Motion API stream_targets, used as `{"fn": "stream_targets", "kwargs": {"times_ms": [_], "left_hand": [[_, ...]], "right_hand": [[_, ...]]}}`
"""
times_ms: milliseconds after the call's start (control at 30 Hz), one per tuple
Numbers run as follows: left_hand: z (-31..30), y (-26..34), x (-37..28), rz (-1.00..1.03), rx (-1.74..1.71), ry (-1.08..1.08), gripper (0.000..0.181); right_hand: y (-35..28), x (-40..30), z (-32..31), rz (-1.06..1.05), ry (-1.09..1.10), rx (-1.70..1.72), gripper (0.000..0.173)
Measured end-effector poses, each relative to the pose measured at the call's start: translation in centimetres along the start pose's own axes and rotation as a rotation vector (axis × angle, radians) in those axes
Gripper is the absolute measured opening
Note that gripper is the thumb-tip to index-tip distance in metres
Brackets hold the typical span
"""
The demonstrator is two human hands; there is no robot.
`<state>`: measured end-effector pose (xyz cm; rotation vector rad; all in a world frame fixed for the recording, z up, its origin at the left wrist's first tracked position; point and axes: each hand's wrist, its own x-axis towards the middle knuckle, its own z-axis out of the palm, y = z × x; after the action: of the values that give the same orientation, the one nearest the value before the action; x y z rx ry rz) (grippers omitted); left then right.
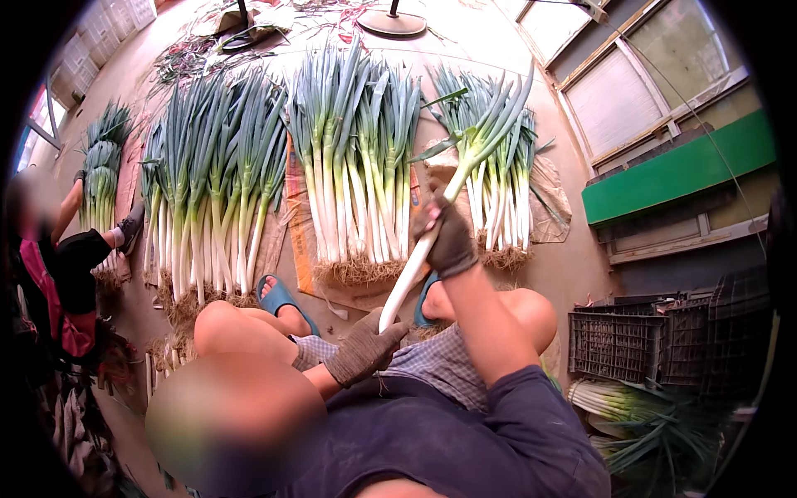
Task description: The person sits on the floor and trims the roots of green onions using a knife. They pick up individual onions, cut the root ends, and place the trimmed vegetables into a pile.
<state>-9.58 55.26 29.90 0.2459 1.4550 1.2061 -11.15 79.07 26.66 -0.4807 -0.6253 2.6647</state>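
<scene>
A single large leek (pixel 408 286) lies slantwise across my lap, its white root end low and its green leaves up to the right. My left hand (pixel 367 350), in a brown knit glove, is closed around the root end, which it partly hides. Farther up the white shaft, my right hand (pixel 451 239) grips it in a dark glove, a bare fingertip showing. Just beyond my hands lies a row of leeks (pixel 358 187) with rooty ends toward me. A smaller pile of leeks (pixel 498 199) lies behind the held one, to the right.
More leeks (pixel 212 187) lie to the left, on sacking. A person (pixel 56 267) sits at far left beside tied leek bundles (pixel 99 180). Black plastic crates (pixel 616 342) and other leeks (pixel 629 411) are at right. A round stand base (pixel 392 23) stands ahead.
</scene>
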Motion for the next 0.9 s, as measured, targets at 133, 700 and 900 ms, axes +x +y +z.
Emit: {"fn": "stream_targets", "kwargs": {"times_ms": [133, 700, 900], "left_hand": [[-0.5, -1.4, -0.2, 0.108, 0.116, 0.064, 0.025], [-5.7, -0.9, -3.6, -0.076, -0.686, -0.231, 0.045], [-6.8, -0.6, -4.0, -0.100, -0.660, -0.216, 0.051]], "right_hand": [[2.7, -2.7, 0.3, 0.036, 0.117, -0.070, 0.033], [-1.5, 1.0, -0.6, -0.054, 0.059, -0.080, 0.024], [-0.4, 0.9, -1.0, -0.065, 0.259, -0.300, 0.027]]}}
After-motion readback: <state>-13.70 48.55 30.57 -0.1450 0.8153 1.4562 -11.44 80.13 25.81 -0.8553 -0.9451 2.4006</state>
